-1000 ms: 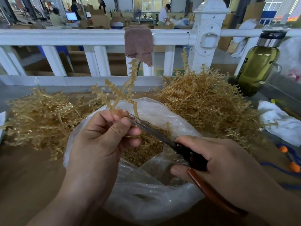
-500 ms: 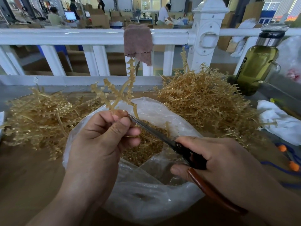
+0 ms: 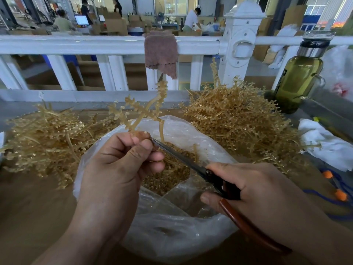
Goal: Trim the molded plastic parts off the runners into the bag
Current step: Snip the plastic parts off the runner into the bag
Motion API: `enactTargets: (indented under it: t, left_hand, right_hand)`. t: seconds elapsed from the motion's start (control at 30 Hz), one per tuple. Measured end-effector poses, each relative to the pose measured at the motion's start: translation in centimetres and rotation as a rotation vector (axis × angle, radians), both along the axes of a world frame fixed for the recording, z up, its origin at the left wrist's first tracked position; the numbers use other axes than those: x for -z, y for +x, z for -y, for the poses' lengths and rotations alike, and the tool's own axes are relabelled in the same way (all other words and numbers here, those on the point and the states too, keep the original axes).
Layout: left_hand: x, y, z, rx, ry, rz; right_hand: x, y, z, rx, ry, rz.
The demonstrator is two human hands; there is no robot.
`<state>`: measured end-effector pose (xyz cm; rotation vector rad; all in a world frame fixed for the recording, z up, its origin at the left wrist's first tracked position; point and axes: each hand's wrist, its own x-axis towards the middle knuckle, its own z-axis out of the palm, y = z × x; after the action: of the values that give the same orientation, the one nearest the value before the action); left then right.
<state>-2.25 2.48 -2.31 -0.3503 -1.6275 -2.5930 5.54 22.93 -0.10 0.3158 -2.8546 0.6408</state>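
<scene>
— What is lying at the left?
— A heap of golden runners (image 3: 47, 142) is lying beside the left hand (image 3: 114, 169), whose thumb and fingers are pinching a branched runner (image 3: 145, 111) above the clear bag (image 3: 172, 232) of trimmed parts (image 3: 168, 178).
— And rightward?
— The scissors (image 3: 181, 158) are reaching that runner's base; the right hand (image 3: 257, 188) is curling its fingers around the handles.
</scene>
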Motion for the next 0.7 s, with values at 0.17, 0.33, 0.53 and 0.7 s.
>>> enactTargets:
  t: [0.17, 0.33, 0.53, 0.7]
  left_hand:
    - [-0.01, 0.04, 0.07, 0.011, 0.022, 0.023]
    - [-0.25, 0.11, -0.1, 0.002, 0.024, 0.016]
    - [-0.32, 0.15, -0.1, 0.017, 0.045, 0.049]
    - [-0.38, 0.15, -0.13, 0.018, 0.067, 0.082]
  right_hand:
    - [0.03, 0.01, 0.05, -0.003, 0.006, 0.004]
    - [0.04, 0.01, 0.14, -0.003, -0.008, -0.005]
    - [0.15, 0.07, 0.26, 0.002, 0.0, -0.019]
    - [0.22, 0.07, 0.34, -0.001, -0.004, -0.021]
